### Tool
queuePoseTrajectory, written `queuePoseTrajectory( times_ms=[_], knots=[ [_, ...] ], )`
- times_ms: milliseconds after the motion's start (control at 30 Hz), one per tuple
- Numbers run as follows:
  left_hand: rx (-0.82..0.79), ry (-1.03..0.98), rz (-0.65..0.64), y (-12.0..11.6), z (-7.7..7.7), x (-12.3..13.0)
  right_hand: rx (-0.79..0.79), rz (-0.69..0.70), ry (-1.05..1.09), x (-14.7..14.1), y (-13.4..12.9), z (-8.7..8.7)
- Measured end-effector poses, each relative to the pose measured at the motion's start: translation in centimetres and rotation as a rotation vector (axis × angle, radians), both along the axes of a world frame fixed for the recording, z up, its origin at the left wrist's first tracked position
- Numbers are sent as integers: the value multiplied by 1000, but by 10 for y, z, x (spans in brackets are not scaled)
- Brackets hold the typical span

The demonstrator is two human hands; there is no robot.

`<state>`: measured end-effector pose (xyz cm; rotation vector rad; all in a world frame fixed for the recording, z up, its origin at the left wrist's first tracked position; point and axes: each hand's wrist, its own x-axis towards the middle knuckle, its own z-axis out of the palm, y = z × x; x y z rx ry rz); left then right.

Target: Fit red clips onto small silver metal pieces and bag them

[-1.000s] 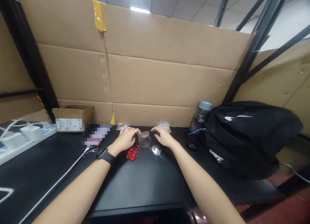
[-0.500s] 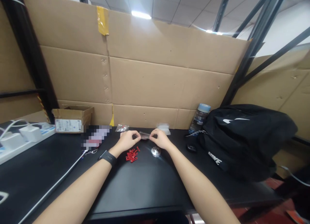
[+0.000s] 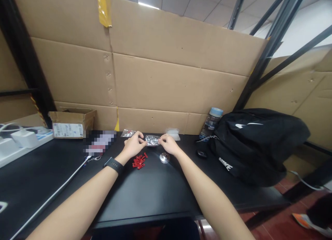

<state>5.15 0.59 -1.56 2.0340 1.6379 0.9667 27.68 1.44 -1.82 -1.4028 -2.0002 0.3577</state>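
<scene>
A small clear plastic bag (image 3: 152, 140) with shiny, crinkled reflections is between my two hands, low over the back of the black table. My left hand (image 3: 134, 144) has thumb and forefinger curled together at the bag's left edge. On the right edge, my right hand (image 3: 169, 144) pinches it between thumb and fingers. What the bag contains is hard to make out. A loose pile of several small red clips (image 3: 139, 161) lies just in front of my left hand. In front of my right hand sits a round silvery metal piece (image 3: 164, 158).
Behind my hands lie another small bag (image 3: 128, 133) and a translucent white packet (image 3: 173, 134). To the right are a blue-capped bottle (image 3: 211, 124), a black backpack (image 3: 256, 146) and a small black object (image 3: 201, 154). A cardboard box (image 3: 72, 124) and power strip (image 3: 44, 139) stand left.
The bag has turned so its shiny face shows; before, it was a thin dark strip held between both hands. The view has tilted down slightly. A person's shoe now shows at lower right.
</scene>
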Motion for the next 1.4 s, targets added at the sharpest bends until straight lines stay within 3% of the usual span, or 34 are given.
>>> queuePoseTrajectory(
  times_ms=[133,267,333,433,500,600,800,967,1167,1267,1400],
  knots=[
    [17,92,-47,0,-2,2,-72,-145,-156,-7,-3,-6],
    [73,214,-100,0,-3,5,-34,-184,-266,-14,-10,-6],
    [131,275,-107,1,-5,6,67,-148,-278,-16,-15,-1],
    [189,343,-113,2,-8,5,214,14,-333,-16,-21,9],
    [178,365,-132,4,-11,4,202,106,-401,-15,-23,12],
    [136,385,-154,7,-14,2,101,139,-454,-14,-22,11],
    [159,403,-114,13,-15,-3,13,73,-291,-13,-12,6],
    [155,329,-3,17,-13,-3,-41,22,-99,-12,-6,8],
    [139,345,98,13,-9,-4,-29,-44,-127,-10,-5,4],
    [190,380,60,7,-5,-4,-23,-25,-174,-9,-7,4],
    [141,480,-47,-2,-1,-3,-68,22,-185,-9,-9,4]
  ],
)
